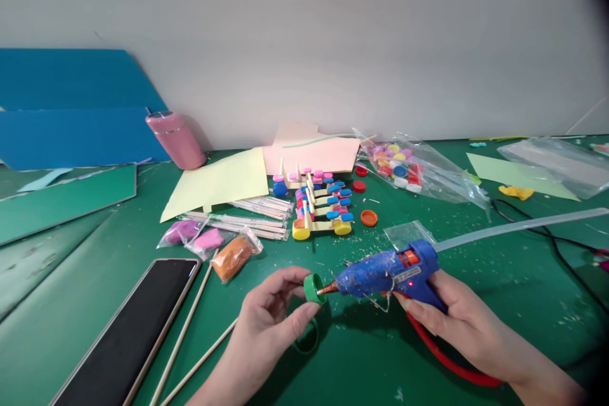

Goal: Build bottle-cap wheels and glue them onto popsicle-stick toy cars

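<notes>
Between the thumb and fingers of my left hand [271, 330] is a green bottle cap [313, 288], its hollow side turned to the right. My right hand [459, 314] grips a blue glue gun [380, 273] by its handle. The gun's copper-coloured nozzle [329, 288] points left and reaches the cap's opening; whether it touches cannot be made out. A long translucent glue stick [521, 229] sticks out of the gun's back, and glue strands cling to its body. Below my left hand another green ring-shaped cap [307, 337] lies on the table, partly hidden.
Small stick-and-cap models [321, 203] stand at the middle, near an orange cap [368, 218] and red caps. Wrapped clay [234, 258], wooden sticks [188, 323] and a phone [130, 333] lie left. A pink tumbler [176, 139] stands behind. A bag of caps [404, 165] and black cable [556, 247] lie right.
</notes>
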`<state>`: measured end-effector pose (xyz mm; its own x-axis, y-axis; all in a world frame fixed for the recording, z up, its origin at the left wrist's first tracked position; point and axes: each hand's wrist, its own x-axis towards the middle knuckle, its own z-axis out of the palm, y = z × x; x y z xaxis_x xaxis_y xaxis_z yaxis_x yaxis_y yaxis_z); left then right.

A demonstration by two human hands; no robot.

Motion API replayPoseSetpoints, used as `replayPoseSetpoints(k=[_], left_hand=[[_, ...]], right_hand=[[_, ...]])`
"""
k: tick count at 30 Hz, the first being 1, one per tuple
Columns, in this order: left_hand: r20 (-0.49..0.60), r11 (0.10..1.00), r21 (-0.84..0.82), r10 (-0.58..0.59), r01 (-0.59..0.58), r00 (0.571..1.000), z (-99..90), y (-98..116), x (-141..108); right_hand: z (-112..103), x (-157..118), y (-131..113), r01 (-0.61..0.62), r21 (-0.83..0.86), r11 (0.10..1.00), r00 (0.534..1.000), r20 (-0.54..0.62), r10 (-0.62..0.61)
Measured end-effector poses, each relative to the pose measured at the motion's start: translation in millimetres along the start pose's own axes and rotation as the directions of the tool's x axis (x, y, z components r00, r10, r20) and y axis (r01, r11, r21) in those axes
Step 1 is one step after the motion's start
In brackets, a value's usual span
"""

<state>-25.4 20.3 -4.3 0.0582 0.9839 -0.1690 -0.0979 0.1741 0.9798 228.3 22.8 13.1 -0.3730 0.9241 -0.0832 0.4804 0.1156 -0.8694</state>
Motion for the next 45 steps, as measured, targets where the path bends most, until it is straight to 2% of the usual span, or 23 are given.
replayPoseSetpoints(k=[5, 17, 29, 36, 45], left_hand=[[-0.055, 0.999, -0.037, 0.018, -0.02, 0.998, 2.5, 0.3, -0.4], [-0.051, 1.0, -0.025, 0.014, -0.015, 0.999, -2.5, 0.5, 2.0], [-0.065, 0.992, -0.122, 0.0, -0.008, 0.998, -3.1, 1.3, 3.5], [-0.074, 0.999, -0.052, -0.01, 0.006, 0.997, -3.5, -2.9, 3.3], [-0.104, 1.0, -0.026, 0.014, -0.017, 0.994, 6.0, 2.4, -1.0]], right_hand=[[-0.3, -1.4, 4.7, 0.022, -0.035, 0.999, 1.0, -0.006, -0.022], [-0.1, -0.3, 9.4, 0.048, -0.028, 0.998, 0.999, 0.026, -0.047], [0.7, 0.8, 8.1, 0.019, 0.006, 1.0, 1.0, 0.016, -0.019], [3.4, 0.1, 7.0, -0.008, 0.06, 0.998, 1.0, -0.008, 0.008], [4.3, 0.0, 1.5, 0.005, 0.017, 1.0, 0.999, -0.032, -0.004]])
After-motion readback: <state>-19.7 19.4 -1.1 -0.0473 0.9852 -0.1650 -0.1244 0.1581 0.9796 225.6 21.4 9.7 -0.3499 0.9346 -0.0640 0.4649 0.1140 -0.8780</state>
